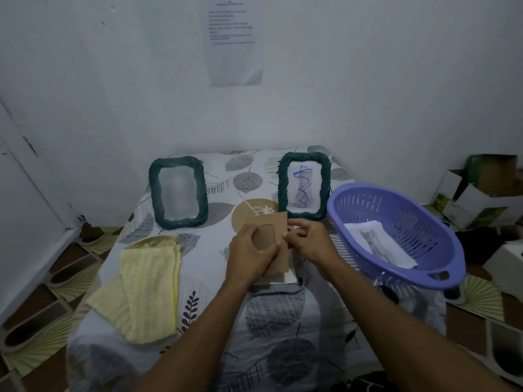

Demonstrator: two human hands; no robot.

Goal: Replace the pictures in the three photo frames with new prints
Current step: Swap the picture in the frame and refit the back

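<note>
Two dark green woven photo frames stand upright at the back of the table: the left frame [178,192] shows a blurred pale picture, the right frame [304,186] shows a picture with blue scribble. My left hand [250,250] grips a brown cardboard backing board [271,236] with a stand flap, held over the table's middle. My right hand [310,240] pinches the board's right edge. White paper [287,277] peeks out beneath the board. A cat print [379,244] lies in the purple basket [433,267].
A yellow striped cloth [147,287] lies folded at the table's left. The table wears a leaf-patterned cover [254,335]. Cardboard boxes [481,193] sit on the floor at right. A printed sheet [235,41] hangs on the wall.
</note>
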